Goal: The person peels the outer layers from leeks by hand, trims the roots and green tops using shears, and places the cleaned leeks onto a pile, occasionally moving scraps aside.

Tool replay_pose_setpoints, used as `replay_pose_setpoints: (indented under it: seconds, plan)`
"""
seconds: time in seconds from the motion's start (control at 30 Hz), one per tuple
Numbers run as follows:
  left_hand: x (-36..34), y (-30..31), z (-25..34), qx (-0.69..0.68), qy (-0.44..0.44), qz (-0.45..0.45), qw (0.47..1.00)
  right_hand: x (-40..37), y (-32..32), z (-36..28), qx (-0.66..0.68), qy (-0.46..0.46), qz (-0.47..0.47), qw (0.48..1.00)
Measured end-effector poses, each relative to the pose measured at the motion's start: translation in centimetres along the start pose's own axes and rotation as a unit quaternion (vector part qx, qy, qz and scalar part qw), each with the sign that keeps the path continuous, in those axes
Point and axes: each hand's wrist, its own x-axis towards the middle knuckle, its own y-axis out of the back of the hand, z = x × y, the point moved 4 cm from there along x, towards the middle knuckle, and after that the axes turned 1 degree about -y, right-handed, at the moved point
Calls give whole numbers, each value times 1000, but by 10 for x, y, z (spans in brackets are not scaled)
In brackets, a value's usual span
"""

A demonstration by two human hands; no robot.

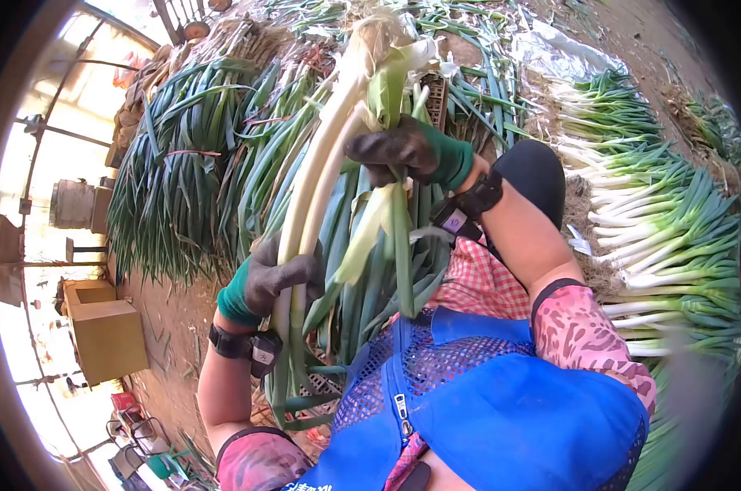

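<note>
My left hand (282, 277), in a dark-palmed green glove, is closed around long pale stalks of green onions (327, 168). Their rooty white ends point up and away, and the green leaves hang toward my lap. Higher up, my right hand (407, 152), gloved the same way, pinches a loose outer leaf (376, 214) beside the stalks. That strip of yellowish-green leaf droops below the right fingers. Another broad leaf piece (385, 90) stands up near the root end. Black straps with small devices circle both wrists.
Piles of untrimmed green onions (182, 164) lie at the left and behind my hands. Cleaned green onions (632, 221) with white stems form a long row on the right. A yellowish wooden box (105, 331) stands on the dirt floor (170, 352). White plastic sheeting (554, 53) lies farther back.
</note>
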Motion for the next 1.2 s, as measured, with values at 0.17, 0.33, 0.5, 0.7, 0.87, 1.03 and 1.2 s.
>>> replay_pose_setpoints:
  seconds: [0.17,0.33,0.5,0.7,0.87,1.03,1.2]
  plan:
    - [-30,7,-19,-31,40,24,998,-66,190,-27,-562,-106,316,757]
    - [-47,-6,-46,-50,102,-17,993,-109,220,-129,-730,-159,402,528]
    - [-48,-7,-37,-60,95,-57,992,-149,290,-168,-838,-233,373,322]
    - [-70,17,-68,-72,120,6,990,-234,323,-212,-527,-225,626,529]
    - [-31,6,-57,-83,69,26,994,-109,183,-132,-201,-70,390,896]
    - [0,-6,-55,-83,39,-33,995,-28,64,-36,-16,-83,154,984]
    - [-4,-13,-58,-93,36,-19,995,-21,67,-6,-158,-93,141,973]
